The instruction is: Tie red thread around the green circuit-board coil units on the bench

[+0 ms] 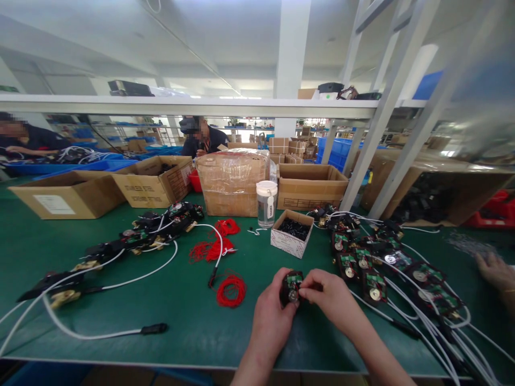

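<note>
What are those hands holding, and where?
A small black module with a green board; left hand cups its left side, right hand pinches its right side.

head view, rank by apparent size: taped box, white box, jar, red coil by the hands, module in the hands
1. taped box
2. white box
3. jar and red coil: about alike, coil nearer, so unranked
4. module, partly hidden by the left hand and right hand
</note>
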`<state>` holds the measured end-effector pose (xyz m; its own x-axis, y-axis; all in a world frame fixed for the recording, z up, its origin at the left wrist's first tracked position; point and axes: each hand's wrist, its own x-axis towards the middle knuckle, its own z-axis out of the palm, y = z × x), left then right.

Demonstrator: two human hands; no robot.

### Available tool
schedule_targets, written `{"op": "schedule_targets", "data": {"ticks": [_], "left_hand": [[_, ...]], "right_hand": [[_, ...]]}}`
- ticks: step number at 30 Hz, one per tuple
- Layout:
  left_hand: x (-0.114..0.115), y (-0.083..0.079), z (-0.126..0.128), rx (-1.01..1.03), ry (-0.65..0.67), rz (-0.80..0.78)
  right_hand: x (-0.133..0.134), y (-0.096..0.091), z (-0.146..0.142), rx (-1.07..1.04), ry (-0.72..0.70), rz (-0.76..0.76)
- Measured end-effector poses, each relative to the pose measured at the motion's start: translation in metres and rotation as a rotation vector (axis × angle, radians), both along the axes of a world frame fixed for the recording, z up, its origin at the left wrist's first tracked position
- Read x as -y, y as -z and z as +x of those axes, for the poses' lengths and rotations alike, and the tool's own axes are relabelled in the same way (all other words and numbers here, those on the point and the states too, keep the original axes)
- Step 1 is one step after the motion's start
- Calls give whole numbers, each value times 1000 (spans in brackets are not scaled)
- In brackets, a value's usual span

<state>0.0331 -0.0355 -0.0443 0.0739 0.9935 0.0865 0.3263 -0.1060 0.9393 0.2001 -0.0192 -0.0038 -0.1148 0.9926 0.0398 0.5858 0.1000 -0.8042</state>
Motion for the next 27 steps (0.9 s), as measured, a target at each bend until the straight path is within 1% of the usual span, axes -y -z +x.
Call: {"op": "schedule_targets", "data": {"ticks": [3, 8, 11, 14, 17, 22, 25, 27], "left_hand": [[-1, 1, 0, 4, 14, 11], [-1, 2, -1, -9, 11, 18], [0, 2, -1, 6, 11, 36], [0, 1, -1, 0, 14, 40], [0, 0, -1, -8, 19, 34], [-1, 1, -2, -24, 27, 29], [-1, 1, -2, -15, 36, 35], [-2, 2, -2, -15, 36, 36]], "right_hand": [[-5, -6, 1, 62, -30, -16], [-13, -19, 0, 107, -80, -12], [-16, -23, 0, 121, -104, -11], [-18, -21, 2, 113, -103, -22], [-18, -13, 3, 78, -98, -55], [-7, -1, 0, 45, -53, -44], [-2, -3, -2, 69, -42, -12], [-5, -10, -1, 105, -79, 0]]}}
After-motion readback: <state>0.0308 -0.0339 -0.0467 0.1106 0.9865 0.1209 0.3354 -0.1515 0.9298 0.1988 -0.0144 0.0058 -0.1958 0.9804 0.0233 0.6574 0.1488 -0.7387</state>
